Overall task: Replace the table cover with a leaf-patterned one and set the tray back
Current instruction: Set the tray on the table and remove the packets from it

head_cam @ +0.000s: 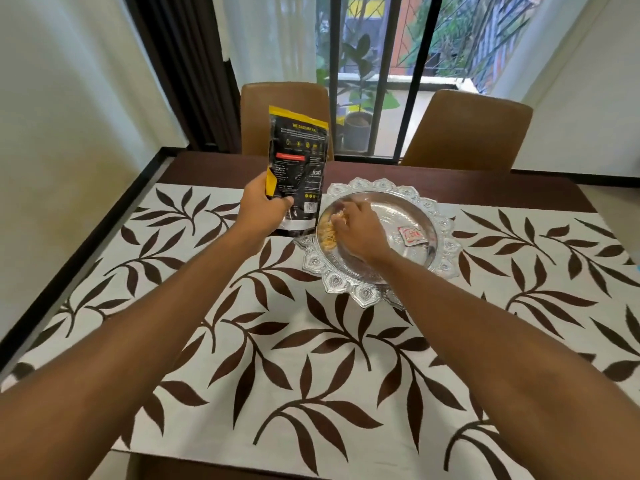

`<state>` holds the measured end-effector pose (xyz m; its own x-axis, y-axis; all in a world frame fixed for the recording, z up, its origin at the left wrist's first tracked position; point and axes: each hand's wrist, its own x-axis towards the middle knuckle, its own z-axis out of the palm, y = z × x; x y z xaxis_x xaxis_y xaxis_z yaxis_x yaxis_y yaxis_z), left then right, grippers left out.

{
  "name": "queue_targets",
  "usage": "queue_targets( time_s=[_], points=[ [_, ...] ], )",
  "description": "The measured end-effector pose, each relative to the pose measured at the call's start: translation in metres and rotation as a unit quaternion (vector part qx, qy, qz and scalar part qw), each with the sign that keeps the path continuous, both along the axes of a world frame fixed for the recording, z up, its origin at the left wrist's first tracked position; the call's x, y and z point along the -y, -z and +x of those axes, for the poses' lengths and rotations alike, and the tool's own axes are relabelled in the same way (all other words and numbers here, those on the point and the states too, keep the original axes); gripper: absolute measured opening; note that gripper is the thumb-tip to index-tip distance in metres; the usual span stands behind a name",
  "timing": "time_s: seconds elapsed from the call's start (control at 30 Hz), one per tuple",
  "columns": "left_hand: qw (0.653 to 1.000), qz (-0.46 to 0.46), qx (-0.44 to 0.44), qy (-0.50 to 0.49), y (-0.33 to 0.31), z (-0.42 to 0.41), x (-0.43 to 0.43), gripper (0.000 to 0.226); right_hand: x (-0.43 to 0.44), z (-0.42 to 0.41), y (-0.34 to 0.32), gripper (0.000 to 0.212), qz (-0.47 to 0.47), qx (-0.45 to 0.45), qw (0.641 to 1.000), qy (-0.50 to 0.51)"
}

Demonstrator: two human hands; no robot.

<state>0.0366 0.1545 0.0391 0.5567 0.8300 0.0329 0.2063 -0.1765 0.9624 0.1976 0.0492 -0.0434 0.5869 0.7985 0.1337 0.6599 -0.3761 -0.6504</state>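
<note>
A white cover with brown leaf prints (311, 341) lies spread over the dark wooden table. On it, right of centre, sits a round silver tray with an embossed scalloped rim (441, 223). My left hand (259, 211) grips a black-and-yellow stand-up pouch (299, 161) upright just left of the tray. My right hand (356, 230) reaches into the tray's left side, its fingers curled over a clear packet of yellowish snacks (327, 233). A small red-and-white sachet (412, 235) lies in the tray's right half.
Two brown chairs (284, 109) (471, 133) stand at the table's far side before a barred glass door with potted plants outside. A bare strip of dark table (450, 188) shows beyond the cover. A white wall runs along the left.
</note>
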Motion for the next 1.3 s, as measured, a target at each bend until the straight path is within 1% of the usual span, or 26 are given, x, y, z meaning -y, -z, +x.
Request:
queue_targets(
  time_s=[0.07,0.2,0.3,0.33,0.37,0.43,0.5,0.57,0.63,0.73,0.87,0.93,1.03,1.07,1.13,1.2,1.3],
  points=[
    [1.000,0.000,-0.003,-0.005,0.001,-0.003,-0.002,0.038,0.004,-0.009,0.002,0.037,-0.004,-0.002,0.999,-0.032],
    [1.000,-0.005,-0.006,-0.010,0.003,-0.006,-0.005,0.037,0.014,-0.010,0.003,0.038,-0.039,0.037,0.990,-0.130],
    [1.000,-0.005,-0.001,-0.006,0.001,-0.004,-0.002,0.037,0.026,-0.001,-0.002,0.030,-0.064,0.050,0.975,-0.205],
    [1.000,-0.005,0.000,-0.005,0.001,-0.003,-0.001,0.036,0.031,0.002,-0.005,0.027,-0.066,0.041,0.974,-0.213],
    [1.000,-0.004,-0.001,-0.005,0.000,-0.002,0.001,0.036,0.034,0.005,-0.007,0.025,-0.057,0.024,0.977,-0.203],
    [1.000,0.000,-0.004,-0.006,-0.001,0.000,0.004,0.035,0.037,0.011,-0.010,0.026,-0.018,-0.013,0.990,-0.139],
    [1.000,0.003,-0.009,-0.007,-0.001,0.001,0.005,0.036,0.034,0.012,-0.009,0.025,-0.003,-0.046,0.995,-0.093],
    [1.000,0.004,-0.010,-0.005,-0.002,0.003,0.006,0.036,0.031,0.004,-0.008,0.027,-0.024,-0.081,0.992,-0.093],
    [1.000,0.005,-0.009,-0.001,-0.003,0.006,0.008,0.036,0.032,-0.008,-0.009,0.032,-0.050,-0.102,0.985,-0.131],
    [1.000,0.012,-0.001,0.007,-0.005,0.009,0.011,0.037,0.043,-0.016,-0.012,0.035,-0.090,-0.054,0.972,-0.211],
    [1.000,0.017,0.000,0.012,-0.004,0.013,0.015,0.037,0.072,-0.006,-0.019,0.028,-0.108,-0.009,0.959,-0.260],
    [1.000,0.020,-0.005,0.020,-0.003,0.016,0.016,0.037,0.083,-0.002,-0.020,0.025,-0.087,-0.015,0.966,-0.245],
    [0.999,0.029,-0.005,0.033,-0.002,0.022,0.017,0.037,0.086,0.007,-0.020,0.025,-0.008,-0.040,0.988,-0.149],
    [0.999,0.034,-0.003,0.038,-0.001,0.024,0.018,0.037,0.085,0.009,-0.020,0.027,-0.002,-0.041,0.991,-0.124],
    [0.998,0.044,-0.004,0.050,-0.001,0.027,0.020,0.036,0.081,0.010,-0.018,0.030,-0.050,-0.010,0.993,-0.106],
    [0.996,0.056,-0.010,0.063,0.000,0.031,0.020,0.035,0.081,0.006,-0.014,0.033,-0.109,0.036,0.985,-0.130],
    [0.994,0.070,-0.016,0.081,0.002,0.034,0.019,0.036,0.091,-0.006,-0.008,0.036,-0.121,0.076,0.971,-0.193]
  ],
)
